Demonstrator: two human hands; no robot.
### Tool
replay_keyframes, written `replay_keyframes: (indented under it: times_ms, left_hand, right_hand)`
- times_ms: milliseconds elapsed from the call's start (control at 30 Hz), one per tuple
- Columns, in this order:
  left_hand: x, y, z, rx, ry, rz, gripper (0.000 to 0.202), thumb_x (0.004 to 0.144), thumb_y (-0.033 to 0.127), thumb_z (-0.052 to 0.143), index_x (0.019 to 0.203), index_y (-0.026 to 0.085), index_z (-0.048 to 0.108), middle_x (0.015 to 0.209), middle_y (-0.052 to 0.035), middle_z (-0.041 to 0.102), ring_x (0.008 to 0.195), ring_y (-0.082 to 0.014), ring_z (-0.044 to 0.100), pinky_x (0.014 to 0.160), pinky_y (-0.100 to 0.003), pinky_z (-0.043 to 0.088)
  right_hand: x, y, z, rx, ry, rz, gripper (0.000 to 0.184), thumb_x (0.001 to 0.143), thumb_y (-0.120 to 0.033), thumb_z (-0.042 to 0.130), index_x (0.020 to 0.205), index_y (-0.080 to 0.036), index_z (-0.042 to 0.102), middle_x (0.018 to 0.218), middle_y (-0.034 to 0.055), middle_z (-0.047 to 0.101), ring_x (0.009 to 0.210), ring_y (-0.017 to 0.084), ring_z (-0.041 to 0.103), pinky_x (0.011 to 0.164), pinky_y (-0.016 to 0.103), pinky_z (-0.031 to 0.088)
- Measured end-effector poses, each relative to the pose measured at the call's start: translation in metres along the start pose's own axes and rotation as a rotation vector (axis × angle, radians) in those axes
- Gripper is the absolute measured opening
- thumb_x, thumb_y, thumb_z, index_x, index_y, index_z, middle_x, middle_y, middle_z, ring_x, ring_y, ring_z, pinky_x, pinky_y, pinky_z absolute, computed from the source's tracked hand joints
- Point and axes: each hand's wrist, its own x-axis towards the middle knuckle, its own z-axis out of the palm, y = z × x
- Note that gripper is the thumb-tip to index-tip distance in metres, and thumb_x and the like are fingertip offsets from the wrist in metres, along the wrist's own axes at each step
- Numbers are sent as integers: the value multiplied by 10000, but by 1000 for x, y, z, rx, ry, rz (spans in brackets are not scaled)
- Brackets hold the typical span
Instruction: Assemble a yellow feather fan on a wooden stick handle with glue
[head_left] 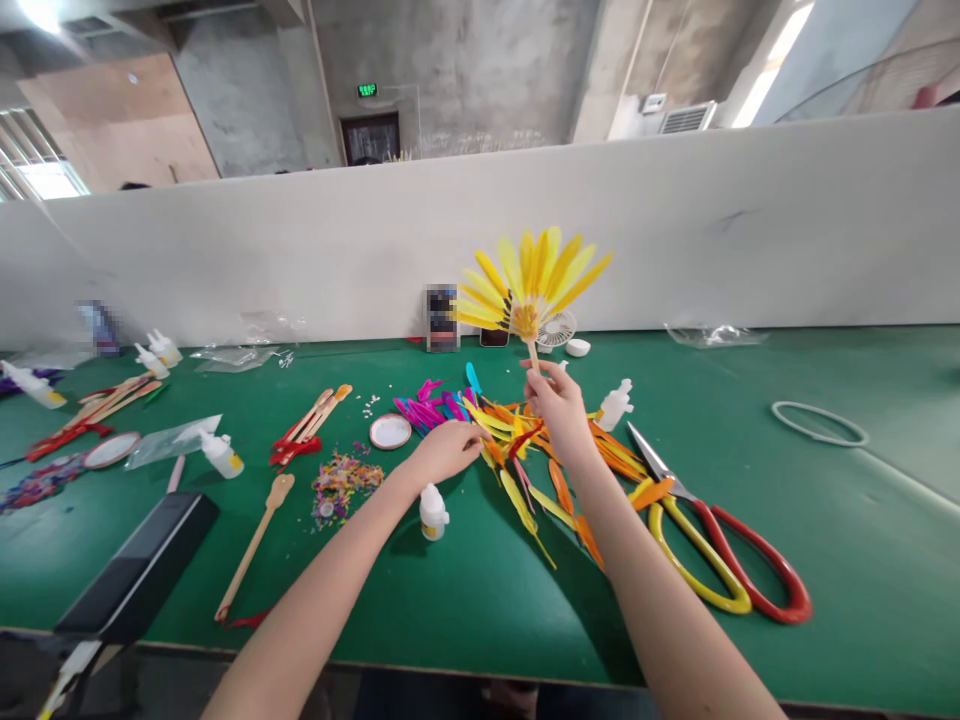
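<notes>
My right hand is closed around the wooden stick of a yellow feather fan, held upright above the table. Its feathers spread out from the stick's top in a half circle. Low over the table, my left hand has its fingers drawn together at the edge of a pile of loose feathers. Yellow and orange feathers lie under and between the hands, with magenta and blue ones behind. Whatever sits between the left fingertips is too small to make out. A white glue bottle stands just in front of the left wrist.
Large scissors with yellow and red handles lie on the right. Another glue bottle stands behind them. Leftward are a wooden stick, colourful bits, a round lid and a black box. A white partition rises behind.
</notes>
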Motion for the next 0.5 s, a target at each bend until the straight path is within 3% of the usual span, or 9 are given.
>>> replay_keyframes:
  times_ms: [167, 267, 367, 500]
  left_hand:
    - [33, 6, 8, 21, -65, 28, 334, 794, 154, 404, 1070, 183, 590, 854, -47, 636, 829, -159, 569, 772, -271, 421]
    - [48, 2, 16, 129, -28, 92, 382, 779, 135, 427, 1120, 233, 567, 866, -52, 591, 879, -175, 540, 798, -288, 404]
    - [57, -7, 25, 225, 28, 94, 368, 769, 206, 487, 1125, 250, 567, 919, -70, 548, 901, -203, 513, 801, -319, 392]
    - [64, -17, 31, 174, 50, 46, 291, 794, 306, 474, 1027, 214, 622, 863, -60, 539, 865, -192, 515, 796, -312, 387]
  right_hand:
    - [-3, -8, -18, 64, -160, 35, 306, 659, -425, 586, 871, -210, 541, 479, -79, 417, 336, 28, 235, 353, 202, 154]
    - [-7, -7, -21, 71, -218, 89, 358, 642, -461, 593, 892, -209, 543, 465, -81, 412, 335, 24, 193, 355, 204, 114]
    - [-7, -3, -21, 96, -212, 98, 378, 631, -474, 596, 897, -211, 545, 453, -87, 391, 338, 26, 189, 363, 205, 113]
    - [-5, 1, -21, 135, -159, 95, 377, 624, -477, 598, 889, -214, 540, 455, -91, 373, 343, 28, 192, 365, 207, 118]
